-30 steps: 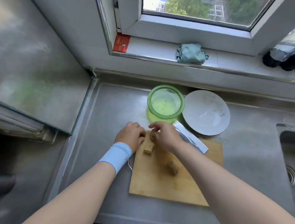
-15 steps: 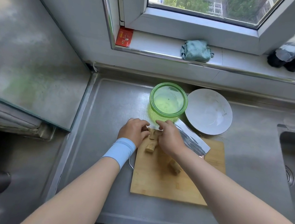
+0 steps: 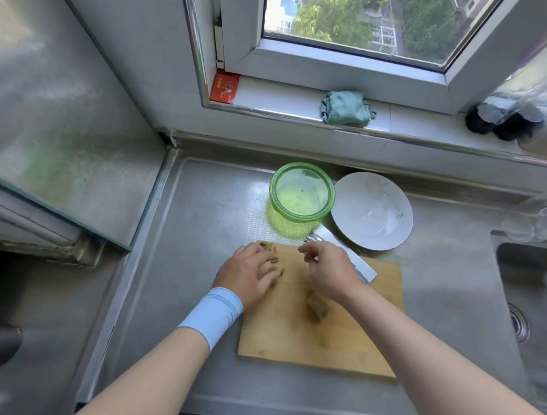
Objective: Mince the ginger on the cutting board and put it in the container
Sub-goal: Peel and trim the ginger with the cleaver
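Left hand (image 3: 245, 274) — touching ginger (image 3: 268, 246) (blurred).

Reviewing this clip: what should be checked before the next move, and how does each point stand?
1. Ginger on board: ok, in chunks, not minced.
2. Left hand resting on the ginger pieces at the board's far left corner: ok.
3. Right hand grip on knife: cannot tell; fingers curl beside the blade.
4. Container just beyond the board: ok.
5. Container open: cannot tell.
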{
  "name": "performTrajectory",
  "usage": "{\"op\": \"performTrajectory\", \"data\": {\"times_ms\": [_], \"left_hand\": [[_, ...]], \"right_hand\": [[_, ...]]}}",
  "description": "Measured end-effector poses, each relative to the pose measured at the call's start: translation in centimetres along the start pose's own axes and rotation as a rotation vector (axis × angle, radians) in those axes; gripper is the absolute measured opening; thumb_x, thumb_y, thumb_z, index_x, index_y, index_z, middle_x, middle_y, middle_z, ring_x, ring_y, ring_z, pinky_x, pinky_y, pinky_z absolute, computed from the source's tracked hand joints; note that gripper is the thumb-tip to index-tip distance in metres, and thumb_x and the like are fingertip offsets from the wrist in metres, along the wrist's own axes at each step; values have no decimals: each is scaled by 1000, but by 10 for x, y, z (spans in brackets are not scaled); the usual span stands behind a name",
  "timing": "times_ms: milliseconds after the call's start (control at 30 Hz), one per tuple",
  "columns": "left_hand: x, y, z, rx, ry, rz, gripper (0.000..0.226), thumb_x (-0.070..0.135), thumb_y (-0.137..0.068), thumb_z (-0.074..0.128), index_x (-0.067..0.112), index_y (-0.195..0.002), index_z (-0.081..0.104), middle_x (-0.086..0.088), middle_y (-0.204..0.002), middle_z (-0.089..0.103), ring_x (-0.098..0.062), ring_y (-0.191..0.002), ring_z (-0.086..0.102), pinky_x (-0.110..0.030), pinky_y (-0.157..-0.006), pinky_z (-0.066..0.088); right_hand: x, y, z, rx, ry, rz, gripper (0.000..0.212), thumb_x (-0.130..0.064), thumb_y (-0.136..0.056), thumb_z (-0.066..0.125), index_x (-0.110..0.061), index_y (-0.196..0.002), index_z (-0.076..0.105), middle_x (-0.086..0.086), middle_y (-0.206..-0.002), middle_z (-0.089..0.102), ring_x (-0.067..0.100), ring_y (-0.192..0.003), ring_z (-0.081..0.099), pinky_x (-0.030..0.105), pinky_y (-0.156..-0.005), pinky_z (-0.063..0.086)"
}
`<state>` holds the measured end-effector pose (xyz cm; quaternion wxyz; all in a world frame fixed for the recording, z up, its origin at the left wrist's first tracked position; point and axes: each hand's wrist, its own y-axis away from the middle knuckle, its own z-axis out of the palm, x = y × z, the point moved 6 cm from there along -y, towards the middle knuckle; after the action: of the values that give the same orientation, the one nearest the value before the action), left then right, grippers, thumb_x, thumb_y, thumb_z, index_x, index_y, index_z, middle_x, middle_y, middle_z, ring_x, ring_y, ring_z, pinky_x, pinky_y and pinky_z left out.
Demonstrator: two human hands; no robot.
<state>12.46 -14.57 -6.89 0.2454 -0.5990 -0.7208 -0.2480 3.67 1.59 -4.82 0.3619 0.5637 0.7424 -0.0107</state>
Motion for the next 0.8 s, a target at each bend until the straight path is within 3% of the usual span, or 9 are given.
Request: {"op": "performTrajectory", "data": {"times_ms": [67, 167, 300, 400, 500, 600, 667, 800], "left_hand": [[11, 3, 12, -68, -83, 44, 31, 34, -83, 74, 24, -112, 69, 2, -106, 58, -18, -102, 53, -29, -81, 46], [15, 2, 10, -2, -144, 12, 20, 25, -86, 71, 20, -105, 70, -2, -103, 59, -24, -101, 54, -32, -77, 46], [8, 1, 0, 83, -194, -33, 12, 21, -79, 76, 21, -91, 72, -1, -93, 63, -28, -94, 55, -35, -74, 47], [13, 2, -2, 105, -232, 5, 18, 20, -72, 81, 22, -88, 73, 1, -94, 64, -28, -92, 55, -37, -78, 47], [32, 6, 4, 136, -201, 67, 24, 12, -73, 78, 22, -94, 73, 0, -95, 65, -28, -93, 57, -40, -79, 51], [54, 11, 31, -94, -118, 119, 29, 16, -86, 68, 24, -114, 69, 1, -109, 63, -23, -111, 53, -40, -93, 47], [66, 16, 52, -281, -101, 115, 36, 19, -91, 63, 25, -126, 63, 3, -117, 61, -19, -111, 54, -34, -97, 44], [78, 24, 80, -420, -124, 122, 39, 22, -88, 68, 26, -127, 64, 1, -112, 64, -21, -107, 56, -30, -95, 42]], "right_hand": [[10, 11, -1, -53, 17, 14, 37, -6, -94, 48, -24, -117, 71, -5, -104, 68, 15, -99, 61, 25, -83, 46], [23, 26, 0, -118, 60, 29, 36, -8, -94, 49, -26, -116, 71, -7, -102, 68, 13, -98, 61, 22, -77, 41], [35, 47, -6, -123, 135, 43, 34, -25, -88, 56, -25, -120, 69, -8, -104, 67, 14, -102, 61, 30, -86, 51], [43, 63, -2, -97, 238, 46, 32, -45, -82, 63, -28, -109, 67, -11, -98, 68, 13, -96, 62, 27, -75, 48], [52, 71, 10, -78, 280, 55, 27, -42, -76, 69, -26, -97, 65, -9, -94, 66, 17, -93, 64, 29, -73, 50], [56, 74, 11, -44, 263, 56, 18, -32, -80, 64, -23, -96, 64, -3, -101, 63, 21, -97, 62, 31, -75, 49], [58, 75, 10, -58, 264, 39, 16, -26, -83, 62, -21, -99, 64, -1, -106, 63, 23, -100, 61, 32, -78, 49], [73, 80, 3, -81, 262, 48, 19, -20, -80, 62, -21, -99, 63, 1, -106, 64, 23, -101, 60, 32, -78, 50]]}}
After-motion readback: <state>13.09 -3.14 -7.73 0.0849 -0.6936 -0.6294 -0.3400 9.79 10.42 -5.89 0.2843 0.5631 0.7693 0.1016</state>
